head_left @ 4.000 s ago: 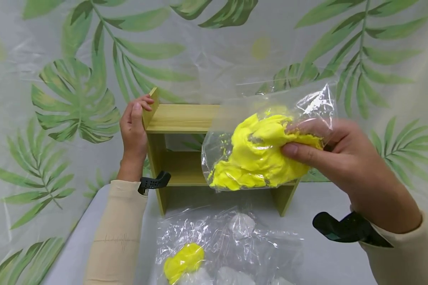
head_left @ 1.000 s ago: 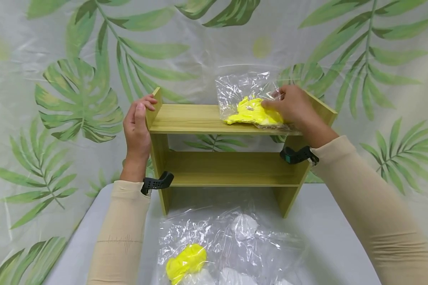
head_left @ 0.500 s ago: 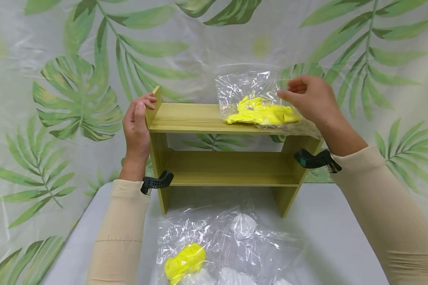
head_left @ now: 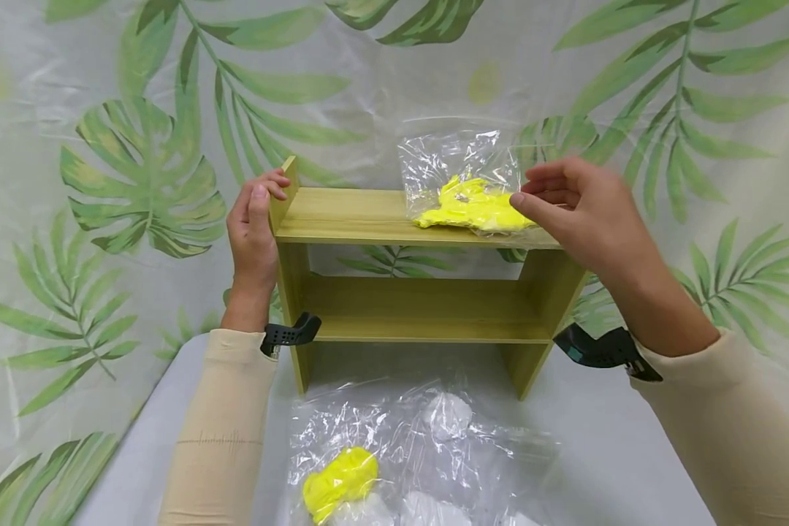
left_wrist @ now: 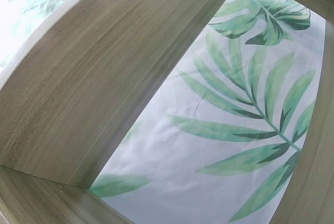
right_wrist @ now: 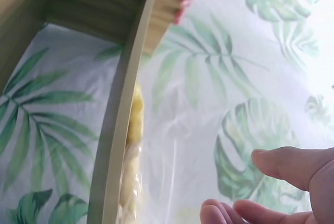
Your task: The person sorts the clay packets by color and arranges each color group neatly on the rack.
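A clear plastic bag of yellow modelling clay (head_left: 470, 204) lies on the top board of a small wooden shelf (head_left: 421, 310). My right hand (head_left: 585, 208) is just to the right of the bag, fingers gently bent, thumb apart from them, nothing between them. In the right wrist view, a gap shows between the right fingers (right_wrist: 282, 166) and the bag (right_wrist: 133, 156). At the shelf's upper left corner, my left hand (head_left: 255, 223) rests against the side panel with its fingers around the edge. The left wrist view shows shelf boards (left_wrist: 104, 72) and no hand.
In front of the shelf, several clear bags (head_left: 473, 467) lie on the pale table (head_left: 618, 438), one with a yellow lump (head_left: 340, 482), others with white lumps (head_left: 447, 416). A leaf-patterned curtain (head_left: 394, 88) hangs close behind the shelf.
My right hand carried the bag of yellow clay onto the shelf's top board, let it go and drew back to the right toward me. My left hand stayed at the side panel.
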Tool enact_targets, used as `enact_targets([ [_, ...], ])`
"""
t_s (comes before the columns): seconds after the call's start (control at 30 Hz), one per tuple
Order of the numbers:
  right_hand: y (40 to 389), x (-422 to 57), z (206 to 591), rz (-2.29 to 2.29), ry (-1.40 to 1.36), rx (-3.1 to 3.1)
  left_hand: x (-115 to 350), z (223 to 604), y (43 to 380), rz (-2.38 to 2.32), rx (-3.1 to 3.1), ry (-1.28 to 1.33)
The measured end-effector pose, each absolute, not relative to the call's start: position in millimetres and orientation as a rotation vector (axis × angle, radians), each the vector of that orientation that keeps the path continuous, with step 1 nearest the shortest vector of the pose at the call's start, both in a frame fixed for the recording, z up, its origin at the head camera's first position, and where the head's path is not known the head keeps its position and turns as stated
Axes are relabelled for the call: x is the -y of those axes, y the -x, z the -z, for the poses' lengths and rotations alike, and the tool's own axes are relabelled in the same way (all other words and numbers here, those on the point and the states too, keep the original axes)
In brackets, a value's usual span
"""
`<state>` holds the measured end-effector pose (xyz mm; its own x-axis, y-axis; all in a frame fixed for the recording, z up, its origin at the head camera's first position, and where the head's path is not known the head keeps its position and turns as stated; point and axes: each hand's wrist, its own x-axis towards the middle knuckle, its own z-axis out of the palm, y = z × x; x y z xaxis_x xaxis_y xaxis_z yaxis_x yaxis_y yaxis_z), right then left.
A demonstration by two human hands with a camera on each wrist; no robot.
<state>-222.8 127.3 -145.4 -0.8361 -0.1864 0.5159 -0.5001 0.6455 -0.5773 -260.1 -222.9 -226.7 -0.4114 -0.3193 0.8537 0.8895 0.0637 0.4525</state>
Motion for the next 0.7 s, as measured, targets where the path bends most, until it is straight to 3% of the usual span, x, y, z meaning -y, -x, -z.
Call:
enact_targets([
  [0.4,186.6,-125.5,175.0,-1.195,-0.662,2.376,220.9,226.3,260.8,1.558,1.346,0.623],
  [0.7,167.5,-112.9,217.5,-1.43,-0.807,2.297,222.1,225.7,260.0,1.563,1.342,0.615],
])
